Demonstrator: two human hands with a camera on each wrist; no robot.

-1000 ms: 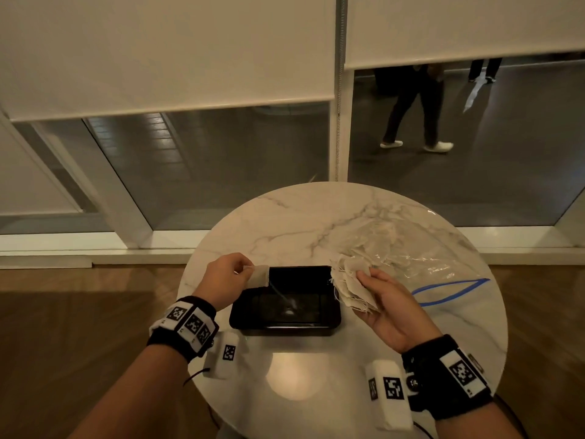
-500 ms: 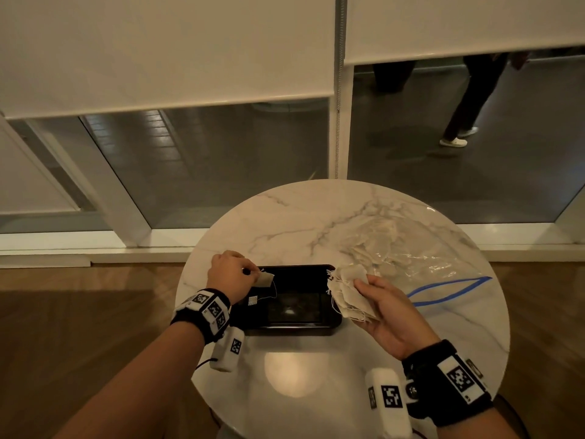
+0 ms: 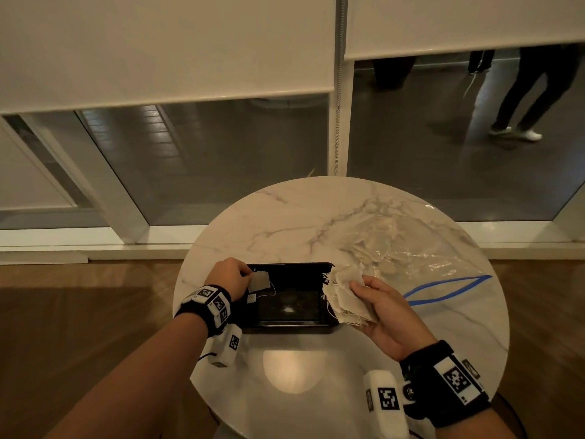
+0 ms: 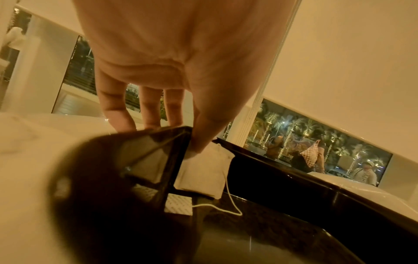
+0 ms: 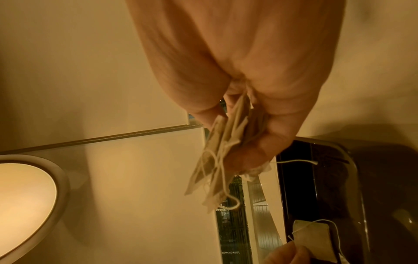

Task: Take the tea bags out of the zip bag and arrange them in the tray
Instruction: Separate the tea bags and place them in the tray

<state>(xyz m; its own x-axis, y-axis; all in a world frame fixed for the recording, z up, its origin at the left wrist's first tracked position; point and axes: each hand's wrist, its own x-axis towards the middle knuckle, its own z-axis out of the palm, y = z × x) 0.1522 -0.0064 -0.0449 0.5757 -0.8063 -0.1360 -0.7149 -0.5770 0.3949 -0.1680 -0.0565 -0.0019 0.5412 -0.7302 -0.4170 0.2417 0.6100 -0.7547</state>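
Left hand [image 3: 229, 277] pinches one tea bag [image 3: 260, 281] at the left end of the black tray [image 3: 294, 267], string and tag [image 3: 251, 299] trailing inside. Right hand [image 3: 384, 313] grips a bunch of tea bags [image 3: 343, 296] over the tray's right end. Zip bag [image 3: 421, 258] lies open on the marble tabletop [image 3: 285, 217], more bags inside.

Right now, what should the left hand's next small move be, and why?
Probably lower and release: the left hand pinches one tea bag over the black tray's left end, its tag already dangling inside, while the right hand holds the remaining bunch.
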